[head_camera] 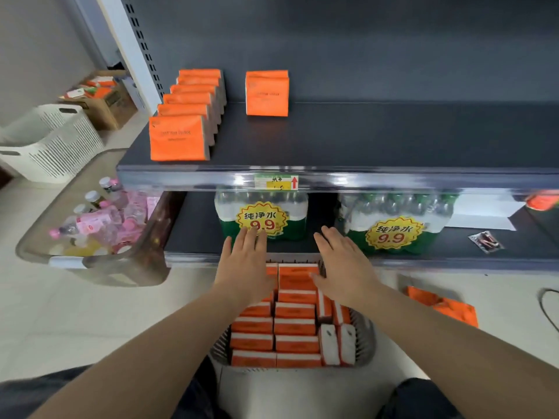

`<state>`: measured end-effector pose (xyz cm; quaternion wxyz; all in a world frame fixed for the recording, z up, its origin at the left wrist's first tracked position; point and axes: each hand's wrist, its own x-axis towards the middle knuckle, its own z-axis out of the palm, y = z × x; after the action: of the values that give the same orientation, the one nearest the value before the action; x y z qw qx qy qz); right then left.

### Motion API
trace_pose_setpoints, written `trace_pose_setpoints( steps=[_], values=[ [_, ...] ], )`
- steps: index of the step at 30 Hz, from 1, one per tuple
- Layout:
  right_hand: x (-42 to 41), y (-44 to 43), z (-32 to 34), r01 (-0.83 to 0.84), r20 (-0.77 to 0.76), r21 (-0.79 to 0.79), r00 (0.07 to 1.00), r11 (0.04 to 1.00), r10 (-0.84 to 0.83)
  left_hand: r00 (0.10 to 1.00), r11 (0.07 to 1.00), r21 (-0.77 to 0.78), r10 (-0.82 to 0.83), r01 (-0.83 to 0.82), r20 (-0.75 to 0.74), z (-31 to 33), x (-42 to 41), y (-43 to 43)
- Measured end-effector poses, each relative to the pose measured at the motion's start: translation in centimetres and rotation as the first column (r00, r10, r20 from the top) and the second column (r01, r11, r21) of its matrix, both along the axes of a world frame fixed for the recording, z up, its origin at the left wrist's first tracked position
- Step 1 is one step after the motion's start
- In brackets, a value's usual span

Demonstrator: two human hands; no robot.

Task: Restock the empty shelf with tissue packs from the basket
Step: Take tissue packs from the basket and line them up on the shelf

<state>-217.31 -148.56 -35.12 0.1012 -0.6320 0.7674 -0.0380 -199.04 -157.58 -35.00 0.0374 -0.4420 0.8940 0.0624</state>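
Both hands flat, fingers straight, holding nothing: left hand [242,261], right hand [344,264] | above basket [364,337] at 6 o'clock, likely reaching | tissue packs [295,326] inside | shelf [378,137] at 12 o'clock, front-facing row [184,122] at 10.

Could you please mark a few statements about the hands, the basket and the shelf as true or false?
1. The left hand and right hand are open and hold nothing. True.
2. The basket is empty. False: it is full of packs.
3. A row of packs stands at the left end of the shelf. True.
4. Every pack on the shelf is in that row. False: a lone pack stands apart, to its right.
5. Tissue boxes stand below the shelf. False: bottled water stands there.
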Motion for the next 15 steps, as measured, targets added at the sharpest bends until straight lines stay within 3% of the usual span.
trace_pose_setpoints(
  steps=[15],
  values=[
    [-0.1,-1.6,-9.5,0.11,0.112,0.232,0.984,0.966,-0.139,0.983,0.94,0.288,0.169,-0.184,0.075,-9.7,1.2,-2.4]
  ],
)
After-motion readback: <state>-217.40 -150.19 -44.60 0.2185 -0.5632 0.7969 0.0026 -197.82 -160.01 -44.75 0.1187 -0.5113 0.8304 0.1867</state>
